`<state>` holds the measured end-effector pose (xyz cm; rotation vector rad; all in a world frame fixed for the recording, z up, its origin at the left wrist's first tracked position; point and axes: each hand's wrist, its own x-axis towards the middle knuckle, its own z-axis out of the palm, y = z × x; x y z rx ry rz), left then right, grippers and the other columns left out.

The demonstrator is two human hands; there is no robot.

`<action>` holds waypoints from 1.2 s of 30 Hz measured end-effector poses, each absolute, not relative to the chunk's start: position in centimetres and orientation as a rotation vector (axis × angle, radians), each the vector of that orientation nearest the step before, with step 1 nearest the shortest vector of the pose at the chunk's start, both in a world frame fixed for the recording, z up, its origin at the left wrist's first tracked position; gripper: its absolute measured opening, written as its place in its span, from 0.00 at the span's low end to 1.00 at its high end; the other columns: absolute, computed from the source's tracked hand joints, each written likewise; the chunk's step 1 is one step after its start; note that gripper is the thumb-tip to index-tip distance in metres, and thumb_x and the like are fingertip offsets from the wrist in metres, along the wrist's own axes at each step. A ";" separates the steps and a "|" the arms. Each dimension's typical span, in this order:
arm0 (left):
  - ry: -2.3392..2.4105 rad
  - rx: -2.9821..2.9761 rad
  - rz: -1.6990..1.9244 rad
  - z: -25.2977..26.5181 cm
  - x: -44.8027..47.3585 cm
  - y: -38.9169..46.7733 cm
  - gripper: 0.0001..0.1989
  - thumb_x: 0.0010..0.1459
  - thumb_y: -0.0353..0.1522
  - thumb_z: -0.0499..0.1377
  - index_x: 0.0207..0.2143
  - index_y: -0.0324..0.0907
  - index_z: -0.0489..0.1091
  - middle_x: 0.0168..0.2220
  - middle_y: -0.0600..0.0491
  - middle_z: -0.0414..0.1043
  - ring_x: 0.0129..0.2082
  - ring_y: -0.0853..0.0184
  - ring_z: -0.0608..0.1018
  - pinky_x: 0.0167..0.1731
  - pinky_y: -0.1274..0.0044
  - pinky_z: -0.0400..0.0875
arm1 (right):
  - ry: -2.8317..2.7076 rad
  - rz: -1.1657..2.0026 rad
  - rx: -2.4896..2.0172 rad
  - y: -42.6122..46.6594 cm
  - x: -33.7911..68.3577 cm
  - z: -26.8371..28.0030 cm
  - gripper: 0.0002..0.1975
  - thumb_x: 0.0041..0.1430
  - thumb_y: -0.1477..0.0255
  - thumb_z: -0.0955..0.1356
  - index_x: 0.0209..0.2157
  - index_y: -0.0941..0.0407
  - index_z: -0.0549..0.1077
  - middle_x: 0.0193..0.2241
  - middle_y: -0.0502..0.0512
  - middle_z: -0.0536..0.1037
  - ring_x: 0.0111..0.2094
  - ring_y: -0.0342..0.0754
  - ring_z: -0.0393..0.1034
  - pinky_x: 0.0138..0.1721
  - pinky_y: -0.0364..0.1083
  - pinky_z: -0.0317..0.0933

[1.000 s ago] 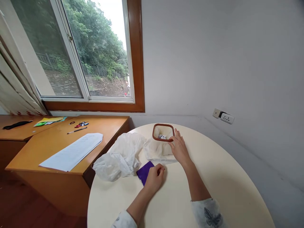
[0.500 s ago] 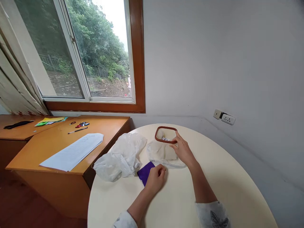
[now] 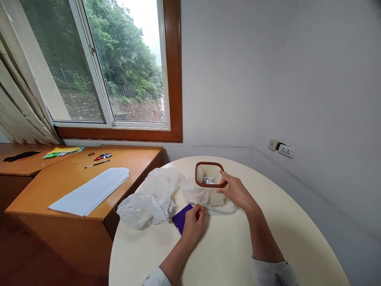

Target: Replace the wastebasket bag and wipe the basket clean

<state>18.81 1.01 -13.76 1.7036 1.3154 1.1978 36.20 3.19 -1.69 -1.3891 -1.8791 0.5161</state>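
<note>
- The right hand's thumb and fingers are clamped on the near right corner of the brown-rimmed container, which sits at its 10 o'clock.
- The left hand has its fingers curled inward; I cannot tell whether they are closed on anything.
- At the left hand's 10 o'clock, the purple cloth lies partly hidden by that hand.
- The container, at the left hand's 1 o'clock, has a crumpled scrap inside and thin white plastic over its outside, spreading at its base.
- A rumpled white bag lies at the left hand's 10 o'clock, beyond the cloth, on the round pale table.
- Farther out, between 9 and 10 o'clock, printed sheets lie on the wooden desk.
- At the right hand's 2 o'clock, a socket sits on the wall.
</note>
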 end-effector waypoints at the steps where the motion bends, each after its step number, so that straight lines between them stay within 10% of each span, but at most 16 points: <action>1: 1.322 1.691 1.223 -13.6 18.8 1.0 0.12 0.58 0.36 0.48 0.25 0.39 0.63 0.19 0.58 0.59 0.21 0.72 0.62 0.23 0.79 0.54 | -1.884 0.519 -1.387 3.2 36.3 -1.7 0.04 0.47 0.76 0.67 0.26 0.54 0.67 0.45 0.56 0.73 0.55 0.50 0.58 0.51 0.48 0.54; 8: 1.321 1.590 1.484 -13.5 18.4 1.4 0.12 0.55 0.34 0.53 0.42 0.42 0.63 0.32 0.53 0.65 0.33 0.68 0.69 0.37 0.74 0.63 | -1.915 0.573 -1.429 2.9 36.5 -1.5 0.06 0.44 0.78 0.68 0.24 0.54 0.66 0.50 0.58 0.69 0.61 0.51 0.48 0.53 0.49 0.51; 17: 1.209 1.655 1.556 -14.4 18.2 1.8 0.19 0.54 0.32 0.56 0.50 0.48 0.60 0.45 0.49 0.65 0.46 0.63 0.68 0.49 0.67 0.61 | -1.950 0.510 -1.492 1.9 36.1 -0.1 0.06 0.44 0.73 0.69 0.23 0.54 0.65 0.41 0.55 0.74 0.53 0.52 0.61 0.45 0.46 0.57; 31: 1.278 1.710 1.414 -14.2 18.2 1.7 0.26 0.55 0.32 0.54 0.57 0.45 0.56 0.47 0.48 0.61 0.47 0.64 0.67 0.50 0.69 0.60 | -1.957 0.511 -1.479 1.8 36.2 -0.1 0.12 0.57 0.62 0.61 0.34 0.52 0.72 0.60 0.56 0.55 0.51 0.52 0.64 0.50 0.53 0.54; 36: 1.279 1.714 1.402 -14.2 18.2 1.7 0.26 0.55 0.31 0.54 0.57 0.45 0.55 0.47 0.48 0.60 0.46 0.64 0.67 0.50 0.69 0.60 | -2.020 0.467 -1.430 1.8 36.0 -0.1 0.16 0.59 0.63 0.59 0.33 0.52 0.75 0.56 0.56 0.63 0.57 0.54 0.55 0.56 0.57 0.45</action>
